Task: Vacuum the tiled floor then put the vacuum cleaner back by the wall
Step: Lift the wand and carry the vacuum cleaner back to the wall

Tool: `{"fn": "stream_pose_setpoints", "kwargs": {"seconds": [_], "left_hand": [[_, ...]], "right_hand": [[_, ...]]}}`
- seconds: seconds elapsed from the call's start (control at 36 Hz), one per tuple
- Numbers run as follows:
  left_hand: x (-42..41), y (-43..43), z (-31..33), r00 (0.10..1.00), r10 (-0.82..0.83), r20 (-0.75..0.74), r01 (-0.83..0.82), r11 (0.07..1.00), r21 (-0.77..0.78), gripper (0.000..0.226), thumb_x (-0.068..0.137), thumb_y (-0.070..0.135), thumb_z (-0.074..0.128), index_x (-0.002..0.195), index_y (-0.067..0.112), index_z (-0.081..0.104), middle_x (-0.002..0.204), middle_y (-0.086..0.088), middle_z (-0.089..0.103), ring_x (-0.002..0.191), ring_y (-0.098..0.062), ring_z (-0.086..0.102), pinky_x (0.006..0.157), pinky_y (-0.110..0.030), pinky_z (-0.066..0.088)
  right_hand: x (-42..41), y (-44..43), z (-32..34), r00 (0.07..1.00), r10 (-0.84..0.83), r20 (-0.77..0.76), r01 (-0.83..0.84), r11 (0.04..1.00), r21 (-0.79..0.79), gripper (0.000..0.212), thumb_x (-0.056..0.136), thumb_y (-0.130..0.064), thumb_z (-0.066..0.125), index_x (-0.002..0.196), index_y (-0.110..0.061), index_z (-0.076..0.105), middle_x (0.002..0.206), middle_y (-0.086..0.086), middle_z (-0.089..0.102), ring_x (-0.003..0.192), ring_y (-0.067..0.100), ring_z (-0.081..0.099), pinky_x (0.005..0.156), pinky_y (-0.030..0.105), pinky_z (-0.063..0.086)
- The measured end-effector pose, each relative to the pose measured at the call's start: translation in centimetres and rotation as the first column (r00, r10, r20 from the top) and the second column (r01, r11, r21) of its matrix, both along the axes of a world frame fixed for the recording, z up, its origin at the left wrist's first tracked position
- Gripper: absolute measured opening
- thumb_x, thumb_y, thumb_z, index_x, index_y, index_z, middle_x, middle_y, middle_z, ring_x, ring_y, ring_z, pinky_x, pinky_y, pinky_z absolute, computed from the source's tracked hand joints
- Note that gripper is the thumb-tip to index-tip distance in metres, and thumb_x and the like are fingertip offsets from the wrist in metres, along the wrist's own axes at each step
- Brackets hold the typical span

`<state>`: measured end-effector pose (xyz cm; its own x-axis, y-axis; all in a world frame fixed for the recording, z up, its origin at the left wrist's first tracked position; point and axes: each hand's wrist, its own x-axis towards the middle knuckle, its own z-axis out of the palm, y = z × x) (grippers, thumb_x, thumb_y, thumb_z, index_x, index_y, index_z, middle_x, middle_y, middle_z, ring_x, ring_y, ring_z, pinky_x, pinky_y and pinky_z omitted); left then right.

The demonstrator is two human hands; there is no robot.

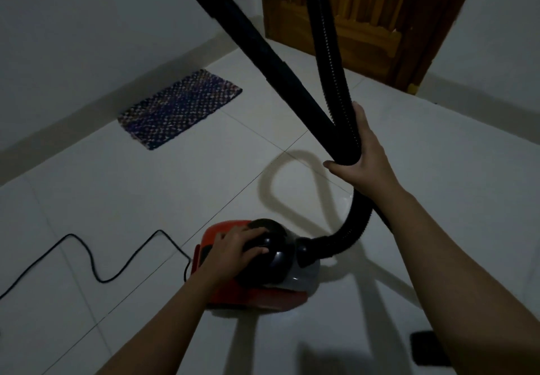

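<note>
A red and black canister vacuum cleaner [263, 295] sits on the white tiled floor [146, 214] in the lower middle. My left hand [233, 250] rests on its black top, fingers curled over the handle. A black ribbed hose [330, 62] leaves the vacuum's front, bends up and folds back against the rigid black wand [254, 41]. My right hand [362, 152] grips the folded hose and wand together at the bend, above the floor. The wand's upper end and the nozzle run out of the frame at the top.
A black power cord [96, 269] snakes over the tiles left of the vacuum. A woven purple mat [181, 108] lies by the white left wall [87, 38]. A wooden door [365, 18] stands at the far corner. A small dark object [426, 348] lies at the lower right.
</note>
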<state>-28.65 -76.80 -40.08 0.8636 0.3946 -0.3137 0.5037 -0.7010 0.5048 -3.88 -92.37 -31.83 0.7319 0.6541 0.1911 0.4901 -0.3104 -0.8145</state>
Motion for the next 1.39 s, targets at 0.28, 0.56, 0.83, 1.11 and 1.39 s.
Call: {"fn": "stream_pose_setpoints", "kwargs": {"seconds": [0.28, 0.56, 0.83, 1.11, 1.39], "left_hand": [[2.9, 3.2, 18.5, 0.950, 0.312, -0.016, -0.311, 0.941, -0.132, 0.050, 0.078, 0.050, 0.061, 0.123, 0.027, 0.060, 0.124, 0.001, 0.064, 0.115, -0.017, 0.058, 0.102, -0.035, 0.042], [8.9, 18.0, 32.7, 0.829, 0.559, -0.012, -0.545, 0.803, -0.242, 0.043, 0.083, 0.030, 0.068, 0.125, 0.023, 0.060, 0.124, 0.000, 0.064, 0.115, -0.017, 0.058, 0.093, -0.021, 0.039], [15.5, 37.4, 32.7, 0.720, 0.692, 0.050, -0.660, 0.705, -0.259, 0.048, 0.074, 0.048, 0.061, 0.120, 0.034, 0.060, 0.122, 0.005, 0.066, 0.117, -0.016, 0.056, 0.103, -0.049, 0.041], [22.1, 55.9, 28.3, 0.600, 0.794, 0.096, -0.770, 0.606, -0.199, 0.038, 0.081, 0.027, 0.068, 0.119, 0.027, 0.063, 0.120, -0.002, 0.067, 0.116, -0.023, 0.057, 0.102, -0.052, 0.041], [25.4, 68.1, 19.1, 0.526, 0.848, 0.061, -0.802, 0.518, -0.297, 0.045, 0.083, 0.018, 0.068, 0.126, 0.014, 0.059, 0.124, -0.013, 0.064, 0.113, -0.027, 0.060, 0.099, -0.045, 0.049]], "right_hand": [[3.8, 8.1, 18.1, 0.997, 0.037, -0.062, -0.030, 0.994, 0.107, 0.108, 0.074, -0.021, 0.077, 0.154, -0.029, 0.004, 0.133, -0.004, 0.042, 0.112, -0.003, 0.041, 0.093, 0.004, 0.032], [9.7, 27.7, 33.5, 0.991, 0.127, -0.029, -0.120, 0.977, 0.178, 0.104, 0.077, -0.010, 0.077, 0.154, -0.011, 0.006, 0.124, -0.014, 0.030, 0.108, -0.025, 0.025, 0.085, -0.016, 0.017], [15.8, 50.1, 35.3, 0.965, 0.262, 0.025, -0.262, 0.948, 0.178, 0.109, 0.073, -0.017, 0.082, 0.154, -0.010, 0.008, 0.126, -0.009, 0.029, 0.112, -0.020, 0.021, 0.087, -0.017, 0.013], [22.7, 70.6, 30.3, 0.924, 0.380, -0.041, -0.367, 0.911, 0.189, 0.108, 0.076, -0.009, 0.079, 0.154, -0.011, 0.005, 0.130, -0.036, 0.016, 0.115, -0.041, 0.013, 0.091, -0.014, 0.016], [24.9, 85.1, 23.1, 0.902, 0.424, -0.079, -0.387, 0.877, 0.285, 0.104, 0.079, -0.012, 0.077, 0.154, -0.020, 0.005, 0.152, -0.016, 0.019, 0.145, 0.004, 0.019, 0.120, 0.029, 0.019]]}}
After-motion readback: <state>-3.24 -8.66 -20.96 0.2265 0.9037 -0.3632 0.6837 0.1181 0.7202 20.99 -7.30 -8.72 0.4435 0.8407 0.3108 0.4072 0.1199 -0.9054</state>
